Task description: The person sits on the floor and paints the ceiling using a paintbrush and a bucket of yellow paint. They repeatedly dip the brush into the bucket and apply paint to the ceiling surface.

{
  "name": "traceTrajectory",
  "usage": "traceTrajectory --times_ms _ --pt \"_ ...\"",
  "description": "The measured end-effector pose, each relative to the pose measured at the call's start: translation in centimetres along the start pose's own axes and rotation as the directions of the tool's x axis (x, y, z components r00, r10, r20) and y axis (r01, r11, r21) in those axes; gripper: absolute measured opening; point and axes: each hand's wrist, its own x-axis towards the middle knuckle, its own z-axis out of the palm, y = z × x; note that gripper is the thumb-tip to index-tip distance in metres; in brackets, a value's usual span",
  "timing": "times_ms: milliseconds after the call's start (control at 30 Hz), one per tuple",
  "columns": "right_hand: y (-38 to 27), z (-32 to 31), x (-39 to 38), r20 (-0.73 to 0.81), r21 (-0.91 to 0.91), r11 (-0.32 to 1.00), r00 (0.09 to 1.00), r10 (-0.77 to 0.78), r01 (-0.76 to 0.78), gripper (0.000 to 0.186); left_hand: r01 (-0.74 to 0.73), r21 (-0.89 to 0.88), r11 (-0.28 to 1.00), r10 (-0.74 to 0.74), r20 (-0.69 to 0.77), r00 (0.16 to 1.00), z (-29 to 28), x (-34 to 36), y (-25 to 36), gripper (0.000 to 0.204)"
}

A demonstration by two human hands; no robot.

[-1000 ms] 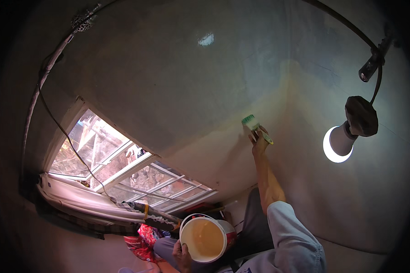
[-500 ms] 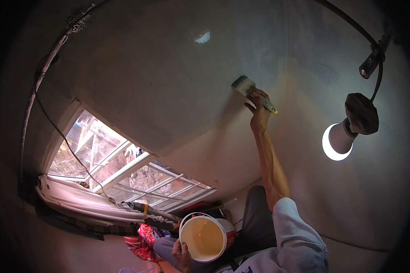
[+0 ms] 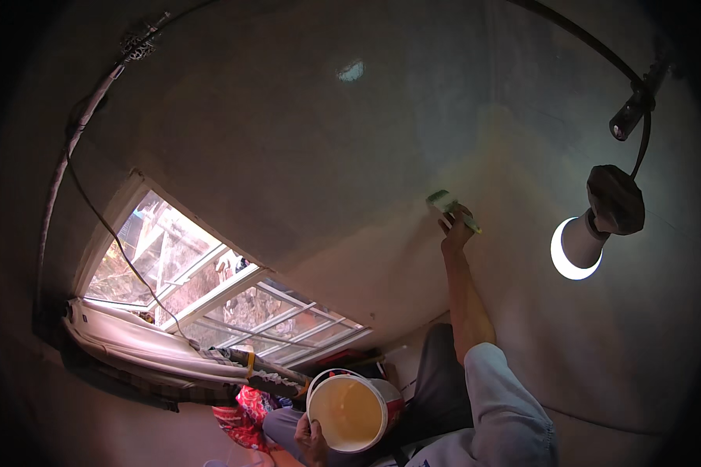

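Note:
With my right hand (image 3: pixel 458 227) I grip a wide paintbrush (image 3: pixel 443 201) by its handle, its dark bristles against or very near the wall (image 3: pixel 350 156). A wet-looking darker coat covers the wall's upper part, and a paler area lies below it. Down at my lap, my left hand (image 3: pixel 311 440) is closed on the rim of a white bucket (image 3: pixel 388 412). Yellowish liquid (image 3: pixel 346 412) shows inside the bucket, which is tilted toward the view.
A lit bulb (image 3: pixel 576 251) hangs from a cable at the right. To the left are an open white-framed window (image 3: pixel 245 280), a pole (image 3: pixel 78 128) with a wire, and bundled cloth (image 3: pixel 144 342). Red patterned fabric (image 3: pixel 245 420) lies beside my knee (image 3: pixel 284 426).
My right hand has brought the paintbrush down the wall and slightly right, toward the paler area. The left hand and the bucket have stayed almost in place.

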Motion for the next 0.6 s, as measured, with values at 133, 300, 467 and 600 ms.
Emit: traceTrajectory --times_ms 133,300,467,600 --pt "-0.2 1.6 1.2 0.171 -0.102 0.968 0.962 -0.212 0.231 0.023 0.049 0.377 0.925 -0.069 0.041 0.997 0.6 -1.0 4.3 0.037" --pt "-5.7 6.4 0.5 0.219 -0.128 0.938 0.932 -0.29 0.322 0.026 -0.027 0.473 0.881 0.019 0.022 1.0 0.9 -0.2 1.9 0.036" --pt "-8.0 8.9 -3.1 0.396 0.034 0.976 0.894 -0.209 0.214 0.03 -0.108 0.533 0.839 0.12 0.012 0.993 -0.6 -0.9 -0.7 0.035" --pt "-8.2 5.9 -1.7 0.419 0.189 0.97 0.88 -0.222 0.154 0.036 0.046 0.385 0.922 -0.052 0.007 0.999 1.4 -0.7 4.0 0.036"
